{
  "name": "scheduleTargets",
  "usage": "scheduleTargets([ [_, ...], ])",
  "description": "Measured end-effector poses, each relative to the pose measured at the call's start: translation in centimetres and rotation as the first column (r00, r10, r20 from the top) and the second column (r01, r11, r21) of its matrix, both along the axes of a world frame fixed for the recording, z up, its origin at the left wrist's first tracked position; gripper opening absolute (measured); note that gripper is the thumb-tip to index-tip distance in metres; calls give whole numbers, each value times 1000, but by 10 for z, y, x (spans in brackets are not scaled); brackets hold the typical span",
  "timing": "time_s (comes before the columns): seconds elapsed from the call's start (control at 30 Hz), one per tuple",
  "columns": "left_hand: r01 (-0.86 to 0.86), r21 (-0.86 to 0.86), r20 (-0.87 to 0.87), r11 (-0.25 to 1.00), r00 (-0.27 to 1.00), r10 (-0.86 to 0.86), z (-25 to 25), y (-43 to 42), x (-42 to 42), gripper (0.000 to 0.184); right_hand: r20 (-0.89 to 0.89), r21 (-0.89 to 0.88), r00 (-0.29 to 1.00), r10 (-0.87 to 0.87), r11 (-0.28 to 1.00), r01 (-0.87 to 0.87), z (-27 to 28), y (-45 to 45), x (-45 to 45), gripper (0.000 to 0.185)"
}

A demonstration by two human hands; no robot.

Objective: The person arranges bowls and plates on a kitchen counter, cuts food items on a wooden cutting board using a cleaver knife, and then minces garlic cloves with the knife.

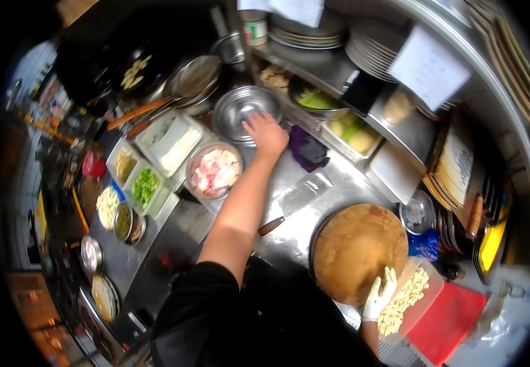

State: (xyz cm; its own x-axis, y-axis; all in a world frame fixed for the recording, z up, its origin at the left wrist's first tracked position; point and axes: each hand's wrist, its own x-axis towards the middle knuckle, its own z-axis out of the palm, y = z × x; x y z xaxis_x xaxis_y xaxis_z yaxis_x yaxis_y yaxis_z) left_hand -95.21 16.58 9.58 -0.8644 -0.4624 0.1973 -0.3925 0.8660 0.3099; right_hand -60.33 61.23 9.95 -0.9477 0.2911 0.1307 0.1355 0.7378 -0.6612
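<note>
on the silver metal surface [289, 227], the round brown wooden block [357, 244] sits between the round silver metal bowl [231, 116], left, and the rectangular red board [456, 313], right.

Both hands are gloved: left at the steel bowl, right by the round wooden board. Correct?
Not quite: the left hand is bare; only the right hand wears a glove, as the head view shows. The rest holds: left hand at the steel bowl, right by the round wooden board.
</note>
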Motion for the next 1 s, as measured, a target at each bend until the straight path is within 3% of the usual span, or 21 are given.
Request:
scheduleTargets([
  [0.07,43,78,381,996,922,-70,2,-31,5,60,11,32,1000,29,999,-29,-2,-1,12,39],
  [0.13,272,37,456,961,851,-259,8,-56,13,38,12,-24,998,56,998,-55,-17,6,20,39],
  [0.2,245,-56,212,968,950,-228,-20,-73,4,31,7,-156,998,56,986,-55,-19,1,23,39],
  [0.27,268,125,196,955,937,-289,13,-80,10,35,12,-92,994,106,990,-105,-15,-2,22,40],
  [0.37,236,197,213,952,937,-277,23,-90,7,53,13,-30,989,145,989,-144,0,-17,17,40],
  [0.4,244,221,220,944,931,-292,23,-95,6,68,15,-17,987,160,987,-160,4,-25,16,40],
  [0.53,199,354,180,914,945,-275,22,-106,9,58,45,-10,983,177,984,-176,10,-57,21,40],
  [0.6,241,398,132,885,940,-315,15,-116,12,38,38,26,973,228,973,-229,1,-69,26,40],
  [0.63,311,321,157,895,914,-374,11,-119,14,33,36,-58,973,230,972,-227,1,-82,28,40],
  [0.7,448,142,139,882,874,-466,8,-123,21,24,55,-39,962,267,963,-265,6,-105,31,40],
  [0.87,482,-58,-54,874,873,-485,17,-135,41,30,47,-56,945,322,946,-320,1,-140,43,39],
  [0.9,471,-20,12,882,882,-471,30,-140,48,30,47,20,933,358,933,-359,-3,-140,43,39],
  [1.0,508,219,-8,833,854,-520,32,-162,54,30,65,17,915,398,916,-400,-4,-158,45,38],
])
